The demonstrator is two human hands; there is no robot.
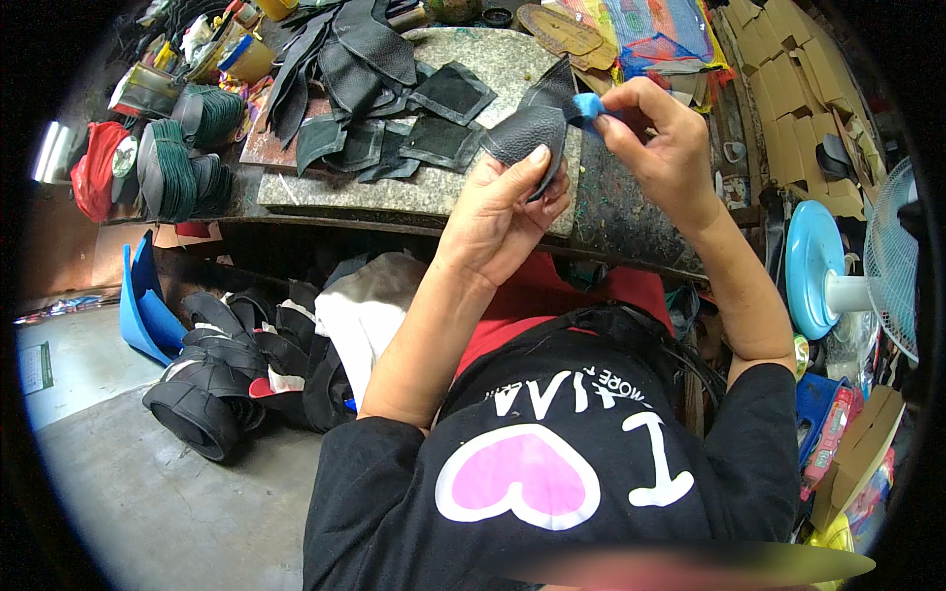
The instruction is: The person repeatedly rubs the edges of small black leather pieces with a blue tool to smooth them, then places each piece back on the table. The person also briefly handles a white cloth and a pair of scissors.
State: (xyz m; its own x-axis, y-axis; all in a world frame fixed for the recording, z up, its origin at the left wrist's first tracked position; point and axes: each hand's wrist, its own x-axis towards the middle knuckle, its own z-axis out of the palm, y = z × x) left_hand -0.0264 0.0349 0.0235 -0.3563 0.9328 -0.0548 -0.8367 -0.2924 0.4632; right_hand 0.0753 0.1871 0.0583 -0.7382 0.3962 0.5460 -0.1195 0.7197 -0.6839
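My left hand grips a curved piece of black grained leather and holds it up over the front of the stone worktop. My right hand pinches a small blue sponge-like pad and presses it against the upper right edge of that leather piece. Both hands are close together, just above the bench's front edge. Behind them several more cut black leather pieces lie spread on the worktop.
Stacks of dark green-edged soles and tins sit at the bench's left. A heap of black shoe uppers and a blue plastic scoop lie on the floor at left. A blue-and-white fan and cardboard boxes stand at right.
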